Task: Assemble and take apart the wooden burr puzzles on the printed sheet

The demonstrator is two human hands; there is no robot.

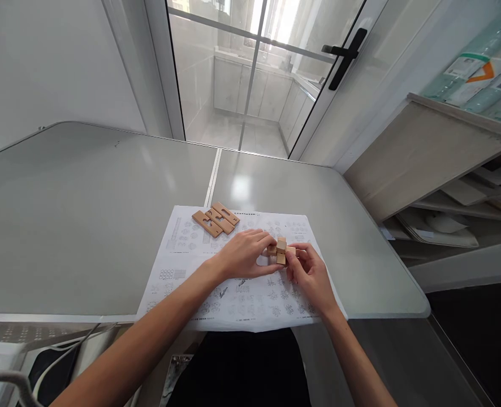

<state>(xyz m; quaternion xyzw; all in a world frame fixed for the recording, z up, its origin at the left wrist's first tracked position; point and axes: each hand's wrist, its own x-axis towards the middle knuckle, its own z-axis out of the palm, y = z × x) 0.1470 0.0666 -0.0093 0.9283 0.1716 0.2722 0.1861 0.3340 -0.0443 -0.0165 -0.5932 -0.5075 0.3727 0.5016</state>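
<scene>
Between my two hands is a small wooden interlocking puzzle (pixel 281 245), made of light blocks fitted crosswise. My left hand (pixel 248 253) grips it from the left, its thumb along the lower side and its fingers at the upper left. From the right, my right hand (pixel 312 274) pinches the block that sticks out, thumb in front and fingers curled behind. Beneath both hands lies a large printed sheet (pixel 178 299) with rows of small line diagrams. Several flat wooden pieces with cut-outs (pixel 215 219) lie side by side on its upper left part.
The sheet rests on a grey table (pixel 85 226) with a seam running across it. Behind the table stands a glass door with a black handle (pixel 344 53). To the right is a wooden shelf (pixel 428 147) with plastic bottles (pixel 479 79) on top. A cable (pixel 59 362) hangs at lower left.
</scene>
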